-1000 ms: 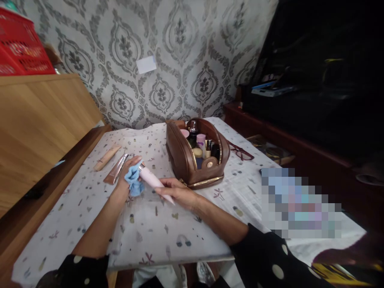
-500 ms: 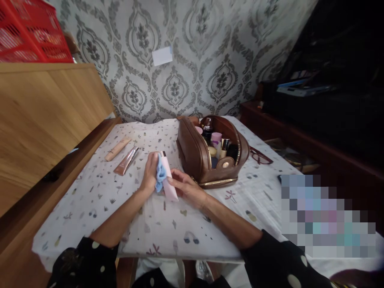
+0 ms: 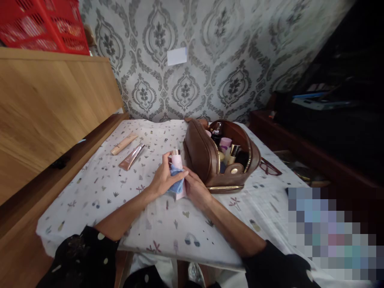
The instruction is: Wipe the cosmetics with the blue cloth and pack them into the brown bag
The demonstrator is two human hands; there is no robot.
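Observation:
A pale pink squeeze tube (image 3: 177, 161) with a shiny cap is held between my hands, cap end away from me. My left hand (image 3: 163, 178) presses a crumpled light blue cloth (image 3: 177, 185) onto the tube's front, thumb laid across it. Closed around the tube's right side is my right hand (image 3: 196, 188). Just beyond it, a brown leather cosmetic bag (image 3: 199, 150) stands unzipped with several bottles and tubes inside. To the left lie a beige tube (image 3: 124, 144) and a rose-brown tube (image 3: 132, 157) with a metallic cap.
Dark red eyeglasses (image 3: 271, 167) lie right of the bag. A wooden cabinet (image 3: 57, 88) with a red plastic basket (image 3: 67, 28) borders the left side. The table's cloth (image 3: 141, 228) is patterned white. A blurred-out patch covers the right front corner.
The cloth has moved from the tube's left side round to its front, with my left thumb over it. The tube now points more squarely away from me. The camera view has shifted slightly.

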